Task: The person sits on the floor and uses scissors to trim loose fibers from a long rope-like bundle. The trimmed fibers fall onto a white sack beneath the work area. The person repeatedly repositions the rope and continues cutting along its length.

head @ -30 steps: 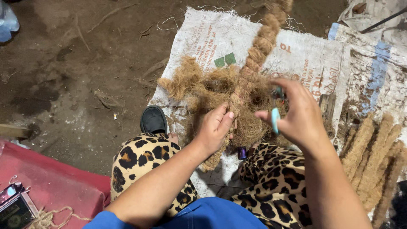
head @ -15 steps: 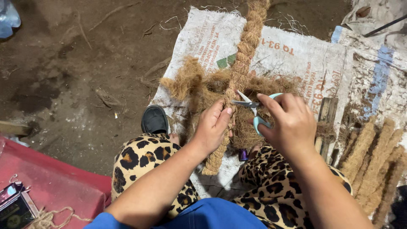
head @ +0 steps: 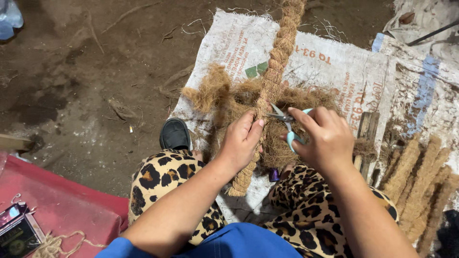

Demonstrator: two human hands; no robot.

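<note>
Landmark: white woven sack, spread flat on the dirt floor.
Braided rope: thick, brown coir, laid from the far edge of the sack down across its middle toward the knees; frayed end near the left knee, on the near part of the sack.
Loose fibre pile: on the middle of the sack, under and around the rope, spread to both sides of it.
Left hand: closed around the rope, over the near middle of the sack; thumb up, fingers wrapped on the braid.
Right hand: just right of the rope, above the sack; closed on the scissors, fingers through the handles.
Scissors: small, pale blue handles, metal blades slightly apart, tips touching the rope just above the left hand.
Black shoe: at the left edge of the sack, partly on the dirt.
Legs in leopard-print trousers: at the near edge of the sack, one knee on each side of the rope end.
Finished coir braids: in a row, right of the sack, near its lower right corner.
Red cloth: well left of the sack, with a small dark box and thin twine on it.
</note>
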